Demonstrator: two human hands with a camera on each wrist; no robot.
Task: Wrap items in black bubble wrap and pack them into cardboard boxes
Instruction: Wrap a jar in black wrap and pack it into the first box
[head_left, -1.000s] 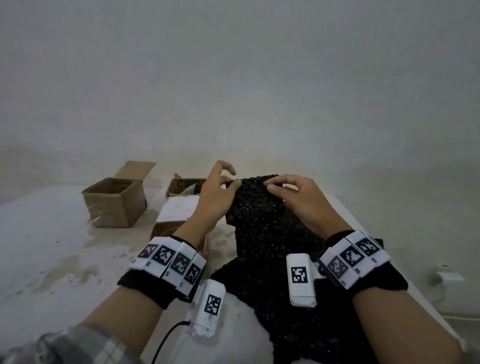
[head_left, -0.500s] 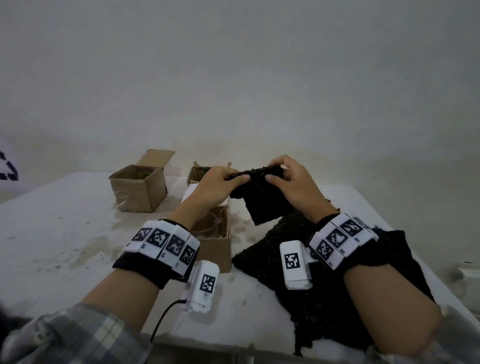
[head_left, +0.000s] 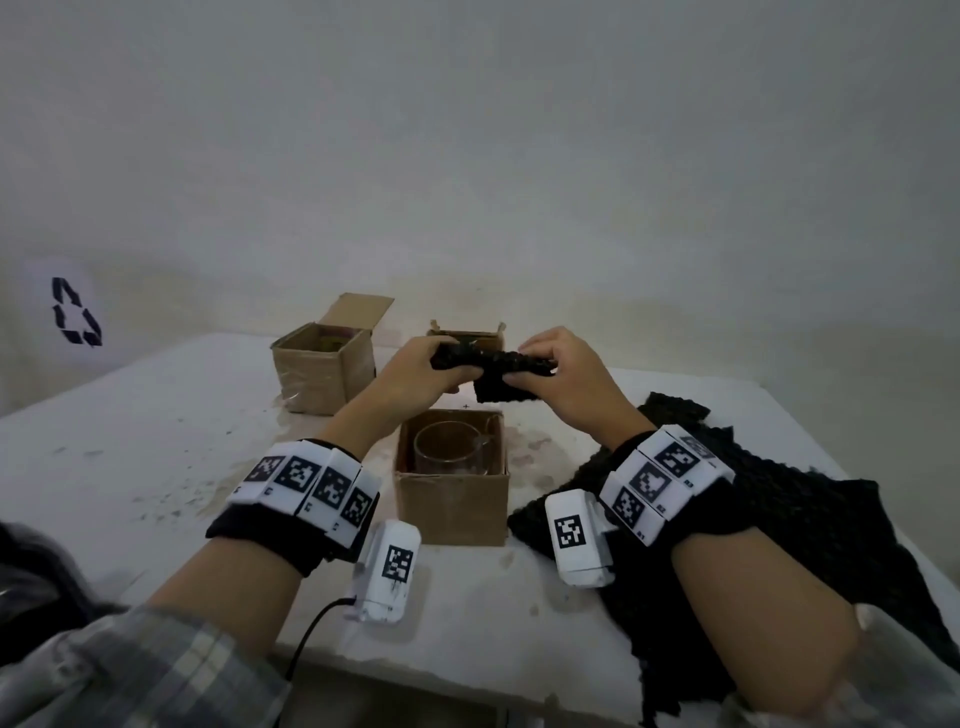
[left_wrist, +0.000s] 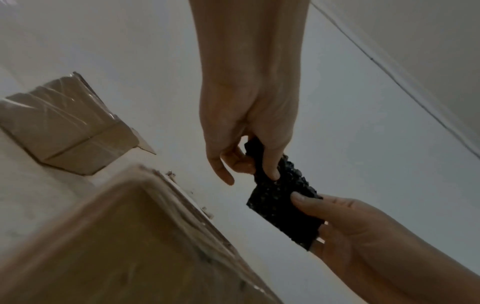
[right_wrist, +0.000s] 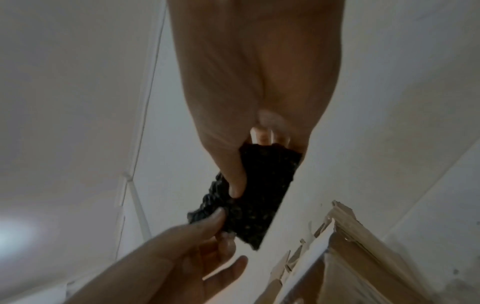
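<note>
head view: at frame centre my left hand (head_left: 415, 371) and right hand (head_left: 563, 382) pinched a small bubble wrap piece (head_left: 501, 382) above the open box (head_left: 451, 499) holding a glass cup (head_left: 451, 452) on the worktop (head_left: 130, 467). left wrist view: thumb and fingers (left_wrist: 270, 164) gripped the piece's upper end. right wrist view: the thumb (right_wrist: 235, 174) pressed the wrap.

What is wrapped inside the black bubble wrap piece (head_left: 496, 371) cannot be told. The far box (head_left: 467, 336) is mostly hidden behind both hands. The near box (left_wrist: 109, 242) is blurred and cut off in the left wrist view. The bubble wrap sheet (head_left: 810, 525) is partly covered by the right forearm
</note>
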